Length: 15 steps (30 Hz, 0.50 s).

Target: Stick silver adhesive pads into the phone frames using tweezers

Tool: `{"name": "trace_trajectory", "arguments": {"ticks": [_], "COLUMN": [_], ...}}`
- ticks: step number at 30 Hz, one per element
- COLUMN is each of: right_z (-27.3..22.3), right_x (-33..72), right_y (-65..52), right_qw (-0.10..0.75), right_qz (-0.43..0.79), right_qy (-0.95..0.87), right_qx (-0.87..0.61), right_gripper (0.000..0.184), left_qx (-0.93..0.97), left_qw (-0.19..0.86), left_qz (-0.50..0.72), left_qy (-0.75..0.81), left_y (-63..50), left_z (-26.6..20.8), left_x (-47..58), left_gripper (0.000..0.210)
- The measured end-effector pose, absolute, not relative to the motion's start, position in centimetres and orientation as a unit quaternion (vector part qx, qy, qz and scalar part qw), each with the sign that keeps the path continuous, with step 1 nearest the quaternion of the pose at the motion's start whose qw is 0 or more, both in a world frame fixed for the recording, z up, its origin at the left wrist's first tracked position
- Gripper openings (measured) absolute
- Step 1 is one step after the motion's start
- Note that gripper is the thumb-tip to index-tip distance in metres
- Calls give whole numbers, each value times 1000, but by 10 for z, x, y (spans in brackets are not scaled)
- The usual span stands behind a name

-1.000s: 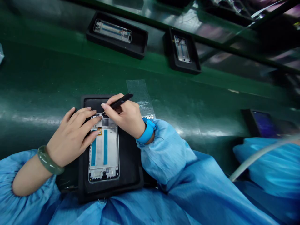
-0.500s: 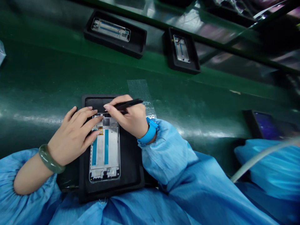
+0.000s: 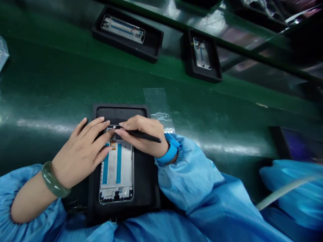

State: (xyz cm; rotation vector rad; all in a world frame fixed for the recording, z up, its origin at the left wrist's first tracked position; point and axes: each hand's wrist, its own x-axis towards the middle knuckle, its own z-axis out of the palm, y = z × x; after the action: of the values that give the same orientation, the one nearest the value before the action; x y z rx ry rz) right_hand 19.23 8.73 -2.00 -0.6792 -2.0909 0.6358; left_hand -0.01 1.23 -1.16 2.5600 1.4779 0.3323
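Note:
A silvery phone frame (image 3: 126, 169) with blue strips lies in a black tray (image 3: 145, 174) in front of me. My left hand (image 3: 84, 151) is open, its fingers spread over the upper left part of the frame, with the index fingertip down near its top. My right hand (image 3: 147, 132) pinches slim black tweezers (image 3: 147, 136) above the frame's top end. Their tips are hidden by my fingers, close to my left index finger. An orange flex cable (image 3: 113, 145) shows beside my left thumb.
A clear sticker sheet (image 3: 156, 101) lies right of the tray on the green bench (image 3: 214, 114). Two more black trays (image 3: 153, 48) (image 3: 215, 72) with phone frames stand at the back. At the right are a dark screen (image 3: 295, 144) and another person's blue sleeve (image 3: 290, 181).
My right hand has turned, so the tweezers' rear end now points down to the right instead of up, and its fingertips sit lower over the frame. The whole view has shifted slightly.

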Motion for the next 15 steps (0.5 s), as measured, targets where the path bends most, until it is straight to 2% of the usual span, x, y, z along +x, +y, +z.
{"name": "trace_trajectory", "arguments": {"ticks": [5, 15], "right_z": [-17, -15], "right_x": [197, 199], "right_y": [90, 91], "right_qw": [402, 387], "right_qz": [199, 149], "right_qy": [-872, -891], "right_qx": [-196, -182], "right_gripper": [12, 15], "left_qx": [857, 843], "left_qw": [82, 102], "left_qz": [106, 103], "left_qy": [498, 518], "left_y": [11, 10], "left_z": [-10, -5], "left_x": [3, 9], "left_gripper": [35, 36]}}
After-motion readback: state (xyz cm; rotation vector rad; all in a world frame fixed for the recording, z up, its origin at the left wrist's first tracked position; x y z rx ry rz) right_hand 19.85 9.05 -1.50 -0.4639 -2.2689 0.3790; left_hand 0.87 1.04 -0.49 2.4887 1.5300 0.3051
